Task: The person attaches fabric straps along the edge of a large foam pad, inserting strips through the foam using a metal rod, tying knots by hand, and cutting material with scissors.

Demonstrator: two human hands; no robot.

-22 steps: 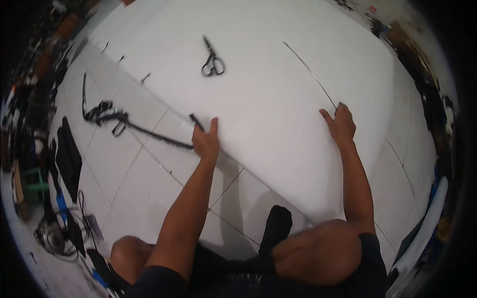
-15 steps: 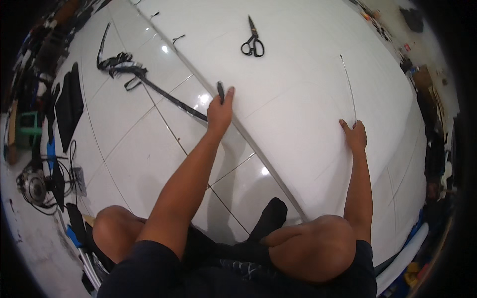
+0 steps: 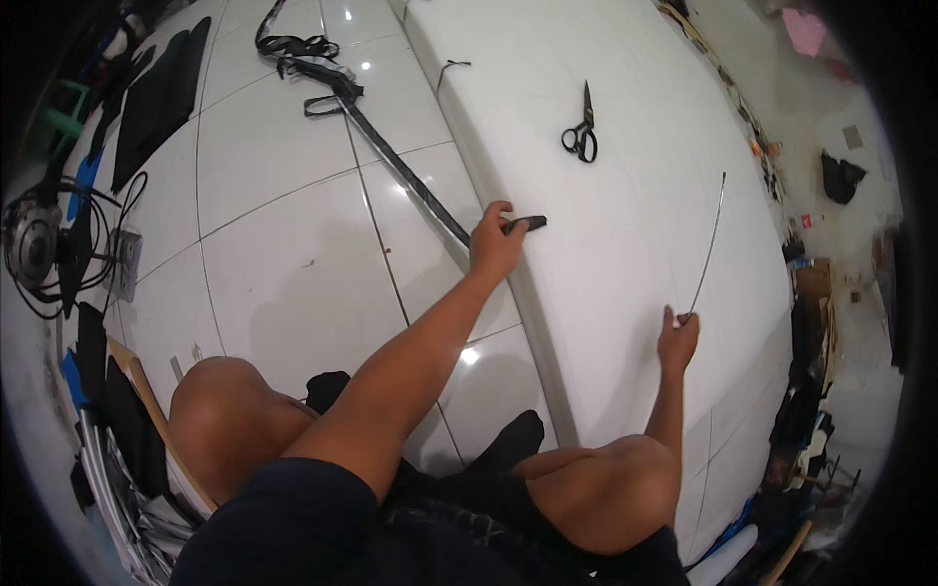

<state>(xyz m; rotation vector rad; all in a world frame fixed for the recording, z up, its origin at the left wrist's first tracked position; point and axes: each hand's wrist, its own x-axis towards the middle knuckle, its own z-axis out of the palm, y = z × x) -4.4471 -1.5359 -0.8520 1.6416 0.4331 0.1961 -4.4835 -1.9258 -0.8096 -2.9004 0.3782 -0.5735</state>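
My left hand [image 3: 495, 244] is closed at the near left edge of a thick white slab [image 3: 635, 264]. It grips one end of a long black fabric strip [image 3: 399, 166], and a short piece of that end pokes out to the right over the slab. From there the strip runs away across the floor to a tangled bundle. In my right hand [image 3: 678, 342], above the slab's right part, a thin metal rod [image 3: 711, 244] is pinched between thumb and fingers, pointing away from me. Black-handled scissors [image 3: 583, 129] lie on the slab beyond both hands.
White tiles [image 3: 283, 254] cover the floor left of the slab. Black fabric pieces [image 3: 164, 107] lie at the far left, near a machine with looped cables [image 3: 37, 244]. A dark bundle [image 3: 840, 178] rests on the floor at right. My bent knees flank the near side.
The whole view has shifted. My left hand has turned, so the strip's end points right over the slab instead of away. The rod leans right now, where before it leaned left.
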